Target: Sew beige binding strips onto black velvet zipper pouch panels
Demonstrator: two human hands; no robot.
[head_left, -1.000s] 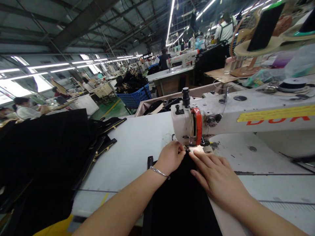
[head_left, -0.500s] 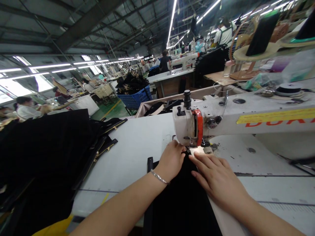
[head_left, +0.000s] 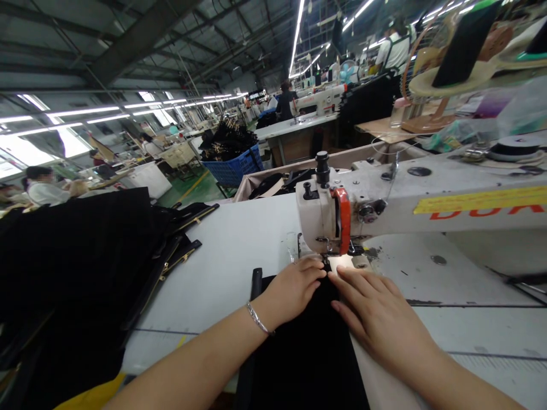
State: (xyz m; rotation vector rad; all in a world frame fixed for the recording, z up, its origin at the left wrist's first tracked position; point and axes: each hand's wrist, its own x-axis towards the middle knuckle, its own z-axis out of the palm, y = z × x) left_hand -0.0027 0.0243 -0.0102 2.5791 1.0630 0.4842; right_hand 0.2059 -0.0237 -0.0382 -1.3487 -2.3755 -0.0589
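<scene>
Black fabric (head_left: 307, 353) lies on the white sewing table under the head of a sewing machine (head_left: 318, 219). My left hand (head_left: 294, 287) rests on the fabric just left of the needle area, its fingers bent close together with the tips near the presser foot; what is under them is hidden. My right hand (head_left: 371, 299) lies flat with fingers spread, along the fabric's right edge and on the pale surface beside it. A dark strip (head_left: 256, 282) runs down the fabric's left side. The needle itself is hard to make out.
A heap of black fabric pieces with zippers (head_left: 85, 256) covers the table's left side. Behind the machine are a blue crate (head_left: 235, 168) and a thread cone (head_left: 464, 45) on a stand. Several people sit or stand farther back.
My left hand has shifted slightly left and down, and its fingers lie flatter near the needle area. The fabric's lower part has shifted slightly left. My right hand stays nearly in place.
</scene>
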